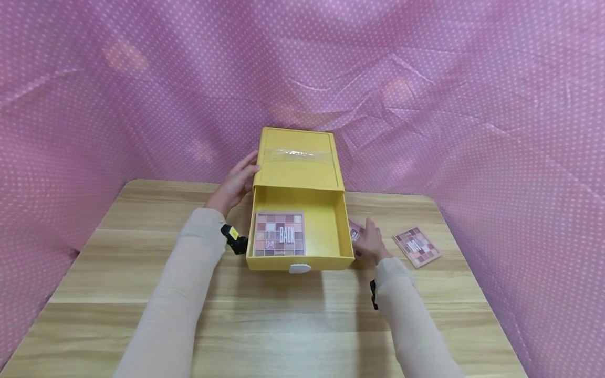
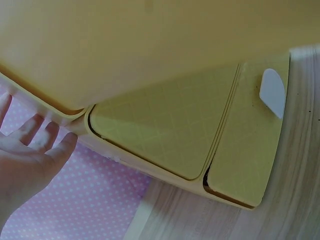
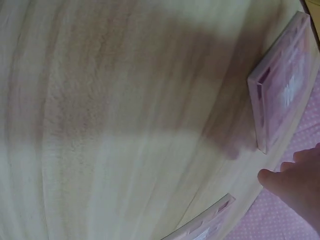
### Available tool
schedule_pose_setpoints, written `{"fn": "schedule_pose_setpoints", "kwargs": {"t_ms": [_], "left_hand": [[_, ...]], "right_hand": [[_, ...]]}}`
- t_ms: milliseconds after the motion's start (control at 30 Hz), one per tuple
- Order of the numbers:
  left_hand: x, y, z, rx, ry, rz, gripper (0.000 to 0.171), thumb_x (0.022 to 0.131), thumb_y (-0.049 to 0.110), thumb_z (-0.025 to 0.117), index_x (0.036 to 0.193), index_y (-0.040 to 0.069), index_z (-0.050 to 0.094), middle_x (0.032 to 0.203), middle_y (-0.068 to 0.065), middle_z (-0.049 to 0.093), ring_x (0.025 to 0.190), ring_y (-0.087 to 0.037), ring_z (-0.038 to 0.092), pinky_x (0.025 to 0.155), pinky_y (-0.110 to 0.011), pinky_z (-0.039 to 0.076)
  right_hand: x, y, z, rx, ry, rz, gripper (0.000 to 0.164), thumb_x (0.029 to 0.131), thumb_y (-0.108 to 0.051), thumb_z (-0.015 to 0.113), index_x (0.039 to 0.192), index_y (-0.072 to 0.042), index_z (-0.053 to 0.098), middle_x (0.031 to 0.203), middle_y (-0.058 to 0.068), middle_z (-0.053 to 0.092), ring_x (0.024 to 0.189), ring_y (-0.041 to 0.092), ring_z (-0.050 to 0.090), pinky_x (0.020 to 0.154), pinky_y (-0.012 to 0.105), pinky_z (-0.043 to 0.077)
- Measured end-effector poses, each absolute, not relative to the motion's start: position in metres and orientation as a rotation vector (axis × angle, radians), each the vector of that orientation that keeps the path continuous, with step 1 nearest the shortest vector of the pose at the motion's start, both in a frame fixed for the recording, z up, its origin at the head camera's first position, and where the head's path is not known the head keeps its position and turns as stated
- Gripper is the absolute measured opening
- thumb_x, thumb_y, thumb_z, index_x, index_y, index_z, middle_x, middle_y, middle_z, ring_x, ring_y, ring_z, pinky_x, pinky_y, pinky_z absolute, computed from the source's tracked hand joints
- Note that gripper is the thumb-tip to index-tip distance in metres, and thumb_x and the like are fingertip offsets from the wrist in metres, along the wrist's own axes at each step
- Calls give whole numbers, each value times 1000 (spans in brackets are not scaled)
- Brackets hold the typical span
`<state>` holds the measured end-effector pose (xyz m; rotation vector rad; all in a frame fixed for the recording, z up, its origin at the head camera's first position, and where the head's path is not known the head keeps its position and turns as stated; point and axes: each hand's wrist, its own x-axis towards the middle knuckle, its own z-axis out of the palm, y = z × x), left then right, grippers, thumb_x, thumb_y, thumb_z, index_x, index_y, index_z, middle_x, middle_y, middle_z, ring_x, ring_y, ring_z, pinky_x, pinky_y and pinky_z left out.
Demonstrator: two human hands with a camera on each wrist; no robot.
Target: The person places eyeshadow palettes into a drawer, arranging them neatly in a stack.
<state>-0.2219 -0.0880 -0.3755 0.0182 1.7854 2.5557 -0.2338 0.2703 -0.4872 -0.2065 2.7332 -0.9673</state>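
Observation:
A yellow drawer cabinet (image 1: 300, 157) stands on the table with its top drawer (image 1: 326, 226) pulled out. One eyeshadow palette (image 1: 279, 234) lies in that drawer, at the left. My left hand (image 1: 236, 181) rests its fingertips against the cabinet's left side; in the left wrist view the fingers (image 2: 62, 150) are spread and hold nothing. Just right of the drawer, my right hand (image 1: 371, 241) is over a second palette (image 1: 355, 231), partly hidden by the drawer and hand. The right wrist view shows the right hand (image 3: 295, 180) beside that palette (image 3: 287, 85), apart from it.
A third palette (image 1: 417, 247) lies on the wooden table (image 1: 293, 325) to the right of my right hand. Lower drawers (image 2: 160, 130) of the cabinet are closed. Pink dotted cloth (image 1: 189, 79) hangs behind and at both sides of the table.

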Motion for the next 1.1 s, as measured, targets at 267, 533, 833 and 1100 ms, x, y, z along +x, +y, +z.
{"fn": "schedule_pose_setpoints", "kwargs": {"t_ms": [267, 533, 833, 1100], "left_hand": [[-220, -88, -374, 6, 1797, 2545, 59, 86, 9, 48, 138, 16, 22, 141, -5, 20, 118, -25, 34, 90, -31, 36], [-221, -89, -375, -22, 1828, 2531, 58, 85, 11, 49, 137, 17, 24, 140, -4, 22, 117, -24, 36, 90, -32, 37], [-222, -89, -374, -5, 1803, 2538, 58, 86, 9, 47, 138, 17, 22, 140, -4, 20, 118, -25, 34, 91, -34, 35], [-222, -89, -373, 13, 1820, 2520, 58, 87, 9, 45, 138, 16, 19, 141, -5, 18, 118, -26, 33, 92, -33, 35]], "right_hand": [[-230, 268, -491, -233, 2731, -755, 98, 72, -43, 59, 136, 1, 0, 138, 27, -1, 122, 45, -3, 94, 60, 9], [-233, 267, -487, -212, 2698, -624, 95, 76, -44, 56, 137, -1, -2, 139, 26, -2, 123, 43, -4, 95, 59, 9], [-235, 267, -494, -232, 2662, -611, 89, 80, -44, 49, 135, 3, -4, 136, 30, -6, 122, 46, -4, 94, 59, 8], [-241, 273, -491, -252, 2659, -608, 101, 69, -35, 63, 134, 5, -3, 136, 32, -3, 121, 47, -3, 95, 57, 6]]}}
